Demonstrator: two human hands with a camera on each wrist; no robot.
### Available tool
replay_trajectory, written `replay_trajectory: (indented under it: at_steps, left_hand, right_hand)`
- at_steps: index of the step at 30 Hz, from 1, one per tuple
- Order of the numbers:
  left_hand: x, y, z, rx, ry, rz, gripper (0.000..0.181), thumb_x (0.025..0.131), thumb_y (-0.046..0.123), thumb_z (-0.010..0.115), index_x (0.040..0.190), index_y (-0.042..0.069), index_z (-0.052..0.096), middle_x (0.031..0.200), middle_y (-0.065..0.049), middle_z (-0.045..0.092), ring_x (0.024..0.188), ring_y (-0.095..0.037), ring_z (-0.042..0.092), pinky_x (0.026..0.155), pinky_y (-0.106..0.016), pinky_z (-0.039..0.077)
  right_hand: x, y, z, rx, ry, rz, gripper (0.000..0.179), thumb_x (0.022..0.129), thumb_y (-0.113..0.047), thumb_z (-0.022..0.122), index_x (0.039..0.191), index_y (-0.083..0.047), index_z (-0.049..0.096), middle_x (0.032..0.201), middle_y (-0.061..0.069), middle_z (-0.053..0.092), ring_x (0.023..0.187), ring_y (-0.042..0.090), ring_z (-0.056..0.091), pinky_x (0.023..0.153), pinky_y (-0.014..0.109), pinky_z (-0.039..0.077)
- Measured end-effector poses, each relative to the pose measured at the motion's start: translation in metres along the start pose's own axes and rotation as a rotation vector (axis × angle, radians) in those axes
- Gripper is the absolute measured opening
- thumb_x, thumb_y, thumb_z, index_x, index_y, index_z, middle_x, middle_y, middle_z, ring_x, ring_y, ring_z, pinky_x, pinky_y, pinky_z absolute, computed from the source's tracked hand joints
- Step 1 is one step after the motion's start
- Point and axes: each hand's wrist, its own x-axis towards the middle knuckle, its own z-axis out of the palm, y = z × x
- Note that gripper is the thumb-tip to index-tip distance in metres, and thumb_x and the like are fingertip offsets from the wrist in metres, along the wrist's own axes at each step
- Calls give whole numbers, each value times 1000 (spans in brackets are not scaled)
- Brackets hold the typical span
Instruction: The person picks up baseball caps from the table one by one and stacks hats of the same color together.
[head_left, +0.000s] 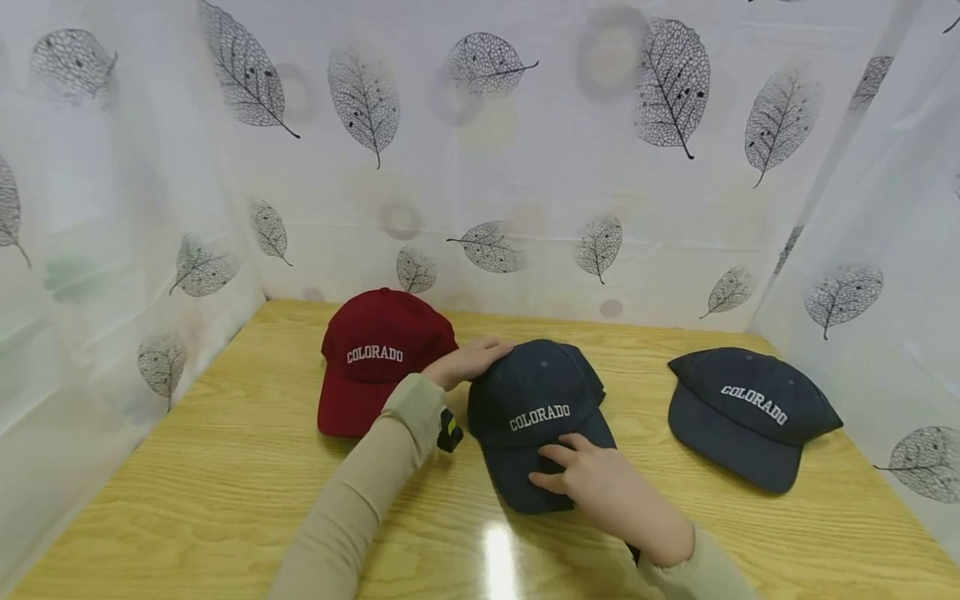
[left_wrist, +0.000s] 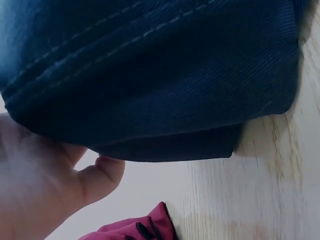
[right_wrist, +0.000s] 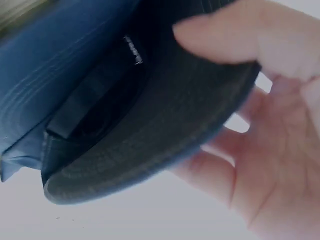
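A navy baseball cap (head_left: 536,383) lettered COLORADO is between both hands, its brim toward me and tilted. My left hand (head_left: 468,362) holds the crown at its back left; in the left wrist view the bent thumb (left_wrist: 102,177) shows at the lower edge of the cap, the other fingers mostly hidden behind the fabric. My right hand (head_left: 603,487) grips the brim, thumb (right_wrist: 220,37) on the underside and fingers on the top face. The right wrist view looks into the cap's inside, where a dark sweatband (right_wrist: 92,95) shows.
A red COLORADO cap (head_left: 390,321) stands on the wooden table (head_left: 225,433), close beside the left forearm. Another navy COLORADO cap (head_left: 750,375) lies at the right, its brim angled forward. A white leaf-print curtain (head_left: 525,183) encloses the back and sides.
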Motion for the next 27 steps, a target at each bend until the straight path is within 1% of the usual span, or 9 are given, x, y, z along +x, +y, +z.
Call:
replay_trajectory:
  at_steps: [2, 4, 6, 7, 13, 16, 19, 23, 27]
  left_hand:
    - [1, -1, -1, -55, -25, -24, 45, 96, 35, 32, 129, 5, 42, 122, -9, 47, 108, -22, 47, 90, -37, 37]
    - [1, -2, -1, -107, -56, -55, 51, 96, 38, 31, 135, 6, 33, 133, -9, 38, 118, -24, 39, 96, -40, 31]
    - [1, -3, -2, -142, -76, -88, 55, 95, 41, 31, 139, 8, 26, 139, -8, 29, 125, -24, 30, 99, -42, 25]
    - [1, -3, -3, -154, -78, -102, 57, 95, 43, 31, 138, 7, 27, 139, -8, 28, 126, -24, 27, 100, -43, 23]
    - [2, 1, -1, -272, -34, -225, 60, 93, 48, 31, 134, 4, 32, 138, -12, 27, 127, -30, 24, 100, -45, 21]
    - [4, 6, 1, -280, -34, -270, 63, 93, 48, 29, 137, 3, 26, 139, -13, 25, 126, -31, 24, 100, -45, 21]
    - [6, 8, 4, -270, -40, -259, 58, 95, 43, 29, 134, 0, 32, 135, -14, 33, 122, -30, 33, 98, -43, 26]
    - [8, 8, 6, -315, -6, -223, 44, 96, 30, 35, 124, -3, 46, 123, -15, 46, 109, -27, 47, 93, -40, 34]
    - [8, 10, 9, -362, 24, -205, 38, 96, 23, 37, 121, -5, 48, 119, -16, 49, 106, -28, 49, 91, -40, 37]
  right_hand:
    - [-1, 6, 3, 63, -40, -7, 45, 68, -9, 74, 108, -27, 65, 112, 5, 54, 95, 26, 48, 60, 28, 48]
    - [-2, 12, 7, 119, -67, -13, 48, 67, -9, 76, 110, -26, 64, 112, 5, 51, 92, 24, 45, 61, 26, 46]
    - [-2, 15, 9, 161, -97, -10, 51, 66, -9, 76, 113, -26, 62, 113, 4, 49, 90, 22, 42, 62, 25, 45]
    - [-1, 16, 10, 175, -106, -5, 53, 66, -7, 76, 113, -26, 61, 113, 4, 48, 89, 21, 41, 63, 25, 44]
    - [0, 17, 15, 184, -136, 32, 56, 65, 0, 75, 112, -25, 56, 112, 3, 45, 88, 21, 40, 59, 26, 43]
    - [1, 17, 16, 179, -154, 47, 58, 64, 4, 75, 111, -25, 55, 112, 3, 44, 88, 21, 39, 56, 25, 42]
    - [1, 17, 16, 184, -172, 53, 60, 64, 4, 75, 112, -25, 55, 113, 2, 43, 88, 21, 38, 55, 24, 41]
    - [1, 16, 16, 183, -190, 51, 60, 64, 3, 75, 113, -25, 54, 114, 2, 43, 89, 22, 39, 56, 25, 42]
    - [1, 15, 17, 176, -196, 50, 61, 64, 0, 76, 114, -26, 53, 114, 2, 43, 89, 22, 39, 59, 26, 43]
